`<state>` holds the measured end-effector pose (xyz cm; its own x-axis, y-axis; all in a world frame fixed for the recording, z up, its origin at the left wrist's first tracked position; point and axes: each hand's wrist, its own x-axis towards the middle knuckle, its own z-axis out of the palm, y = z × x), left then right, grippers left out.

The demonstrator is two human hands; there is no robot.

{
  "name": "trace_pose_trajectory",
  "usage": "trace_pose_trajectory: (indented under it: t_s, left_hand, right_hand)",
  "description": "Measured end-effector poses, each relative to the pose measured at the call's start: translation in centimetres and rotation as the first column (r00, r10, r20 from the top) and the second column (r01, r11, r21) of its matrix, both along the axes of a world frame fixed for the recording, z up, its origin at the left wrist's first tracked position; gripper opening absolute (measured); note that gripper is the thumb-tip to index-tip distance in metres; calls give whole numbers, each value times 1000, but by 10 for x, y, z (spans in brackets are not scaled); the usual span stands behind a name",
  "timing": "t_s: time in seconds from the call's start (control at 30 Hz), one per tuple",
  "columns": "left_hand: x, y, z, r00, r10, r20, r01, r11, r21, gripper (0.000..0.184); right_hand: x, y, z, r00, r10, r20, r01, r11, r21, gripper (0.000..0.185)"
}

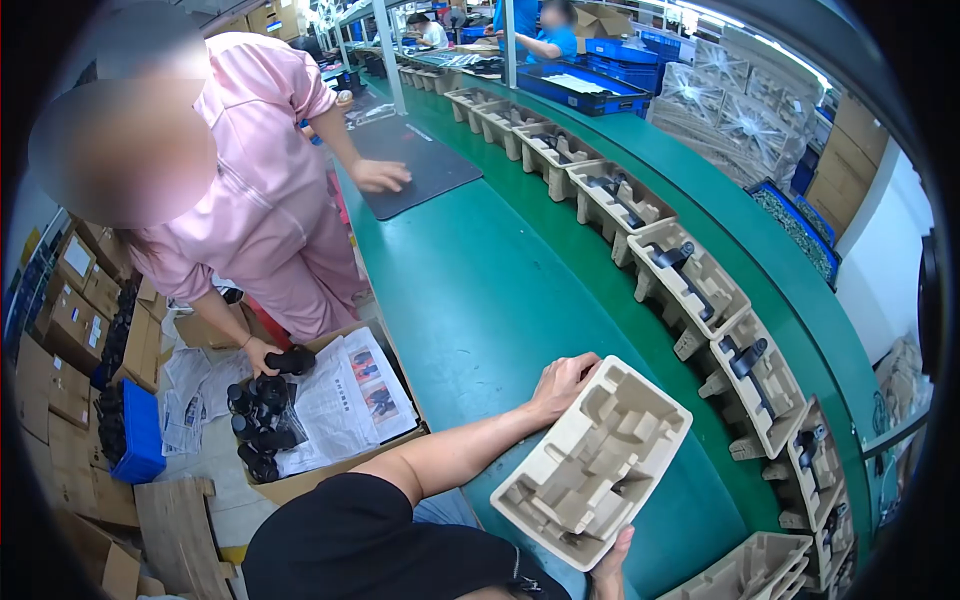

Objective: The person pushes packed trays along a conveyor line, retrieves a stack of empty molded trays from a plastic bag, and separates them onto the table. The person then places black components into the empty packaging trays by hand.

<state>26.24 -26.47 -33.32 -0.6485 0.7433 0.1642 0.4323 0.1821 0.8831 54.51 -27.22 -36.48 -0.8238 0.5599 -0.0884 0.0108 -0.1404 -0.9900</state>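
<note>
A beige molded pulp tray [600,455] is tilted above the green table [470,270], its hollows facing up with nothing in them. At its far upper corner, my left hand [566,387] has its fingers curled at the edge. My right hand [612,566] grips the near lower edge, with the thumb on the rim and the other fingers mostly hidden beneath. Close to my right hand, at the bottom of the view, lies a stack of similar pulp trays [750,570].
Trays with black parts [690,280] line the green conveyor [560,225] on the right. Across to the left, a person in pink [270,170] rests one hand on a dark mat [420,165] and holds a black item over an open carton [345,455]. A blue crate [580,88] stands farther back.
</note>
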Motion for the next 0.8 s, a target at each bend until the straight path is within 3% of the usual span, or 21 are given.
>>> trace_pose_trajectory:
  t_s: [0.4,0.5,0.67,0.8]
  left_hand:
    - [-12,0,-4,999,-6,-39,6,1000,18,35]
    - [-14,-2,-1,999,-7,-41,7,1000,13,35]
    - [-20,-2,0,1000,-8,-22,8,1000,-11,35]
    - [-24,-3,0,1000,-14,-6,14,999,-31,34]
  right_hand:
    - [-17,-4,3,1000,-4,-24,3,1000,-31,92]
    - [-35,-15,17,965,-258,-57,259,966,9,89]
    - [-38,-13,20,978,-202,-53,204,978,39,88]
    - [-40,-16,11,966,-252,-60,252,968,-10,90]
